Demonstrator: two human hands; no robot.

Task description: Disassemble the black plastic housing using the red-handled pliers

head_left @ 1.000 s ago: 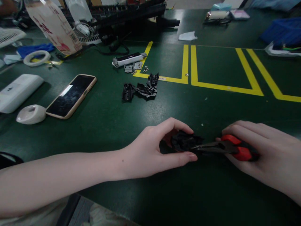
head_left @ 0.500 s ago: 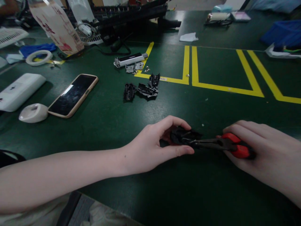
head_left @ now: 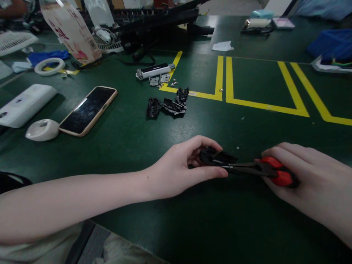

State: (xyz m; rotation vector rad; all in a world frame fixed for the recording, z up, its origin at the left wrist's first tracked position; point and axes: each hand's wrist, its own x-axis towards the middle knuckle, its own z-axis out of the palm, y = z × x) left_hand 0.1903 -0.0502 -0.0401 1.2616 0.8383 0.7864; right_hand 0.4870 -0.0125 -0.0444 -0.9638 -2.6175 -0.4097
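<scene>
My left hand [head_left: 189,167] is closed round a black plastic part [head_left: 217,156], thumb on the near side and fingers on the far side. My right hand [head_left: 305,179] grips long-nose pliers [head_left: 277,172] by their red handles. The jaws point left and reach onto the black part at my left fingertips; exactly what they pinch is too dark to make out. Beyond my hands lie broken black plastic pieces [head_left: 173,106]. Behind those are a white and black cylindrical device [head_left: 155,70], small grey metal plates [head_left: 159,79] and several little rings [head_left: 174,83].
On the green table [head_left: 132,146], a phone [head_left: 89,110], a white rounded object [head_left: 42,130] and a white box-like device [head_left: 27,104] lie at left. A tape roll [head_left: 49,66] and a printed carton [head_left: 73,33] stand further back. Yellow tape lines [head_left: 266,106] mark the far side.
The view has shifted slightly, so the table items sit a little further right. Both hands keep almost the same place; the black part and pliers look slightly turned.
</scene>
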